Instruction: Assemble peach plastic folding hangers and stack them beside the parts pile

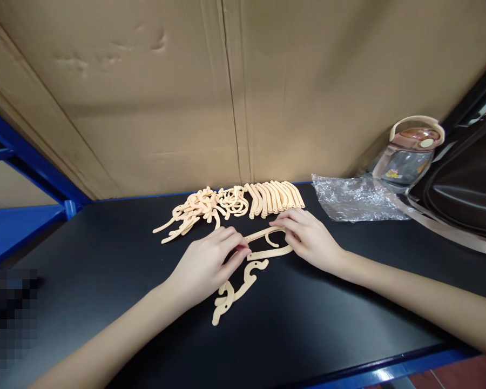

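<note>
Far out to the left of the left hand is a blue metal frame (pixel 75 192). The black table (pixel 117 270) spreads under both hands, and a brown cardboard wall (pixel 157 108) stands up behind it. Just past the left hand is a messy heap of pale curvy bits (pixel 204 202), all mixed up.

The left hand (pixel 213 259) is mostly closed, with its thumb and fingertips close together by the left ends of two pale strips. I can't tell if it pinches them or only touches them. Below its thumb lie some loose wavy pieces (pixel 249 278), and the hand hides part of them.

The upper strip (pixel 261 234) and the lower strip (pixel 269 254) stretch between the two hands, with a little hook (pixel 268 241) between them. Past the strips, a neat row of bent sticks (pixel 273 199) lies side by side.

The right hand (pixel 308 235) has its fingers bent and holds the right end of the upper strip. Its fingers cover how the strips end.

Beyond the right hand lies a crinkly clear plastic bag (pixel 340 200). Farther right are a see-through bottle (pixel 409 159), a pale strap (pixel 449 227) and a shiny dark brown bag (pixel 465 173).
</note>
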The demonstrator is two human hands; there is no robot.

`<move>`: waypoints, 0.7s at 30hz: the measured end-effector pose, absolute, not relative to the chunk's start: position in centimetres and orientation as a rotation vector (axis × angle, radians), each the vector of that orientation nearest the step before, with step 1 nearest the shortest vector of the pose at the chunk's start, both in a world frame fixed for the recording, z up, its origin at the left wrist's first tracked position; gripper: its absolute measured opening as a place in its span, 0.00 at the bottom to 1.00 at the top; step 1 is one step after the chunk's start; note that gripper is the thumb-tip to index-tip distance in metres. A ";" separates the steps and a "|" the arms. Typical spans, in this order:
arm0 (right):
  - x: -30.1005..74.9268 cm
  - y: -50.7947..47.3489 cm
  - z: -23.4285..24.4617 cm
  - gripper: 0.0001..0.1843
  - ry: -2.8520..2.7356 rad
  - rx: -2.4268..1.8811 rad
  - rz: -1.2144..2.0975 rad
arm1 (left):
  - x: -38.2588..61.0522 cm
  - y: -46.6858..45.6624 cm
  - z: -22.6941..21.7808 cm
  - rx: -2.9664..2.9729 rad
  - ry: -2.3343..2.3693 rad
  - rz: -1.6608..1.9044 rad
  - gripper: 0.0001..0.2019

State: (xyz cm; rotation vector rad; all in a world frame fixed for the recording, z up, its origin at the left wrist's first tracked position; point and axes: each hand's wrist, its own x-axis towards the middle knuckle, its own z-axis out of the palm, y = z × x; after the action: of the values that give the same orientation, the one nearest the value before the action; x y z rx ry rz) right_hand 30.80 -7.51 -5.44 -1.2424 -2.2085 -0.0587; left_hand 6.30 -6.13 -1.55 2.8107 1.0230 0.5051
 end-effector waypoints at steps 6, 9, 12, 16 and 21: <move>30.4 -8.1 -4.8 0.13 -2.426 -0.940 0.167 | 6.9 -8.2 -1.0 2.969 1.007 0.251 0.21; 30.6 -7.8 -5.1 0.12 -2.395 -0.921 0.399 | 7.1 -8.9 -1.3 3.000 1.025 0.162 0.12; 30.8 -7.2 -5.3 0.08 -2.341 -0.942 0.632 | 7.1 -9.2 -1.6 3.098 0.987 0.129 0.02; 31.2 -6.7 -5.1 0.08 -2.263 -0.967 0.846 | 7.0 -9.2 -1.4 3.276 0.925 0.122 0.08; 31.5 -6.8 -4.3 0.07 -2.220 -0.928 0.944 | 6.8 -8.4 -0.9 3.061 1.108 0.143 0.09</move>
State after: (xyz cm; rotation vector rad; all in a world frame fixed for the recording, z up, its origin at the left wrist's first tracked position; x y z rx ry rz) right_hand 31.48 -6.75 -4.34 -0.9280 -2.2202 0.9436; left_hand 6.81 -8.42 -0.94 3.0613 1.1085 0.1428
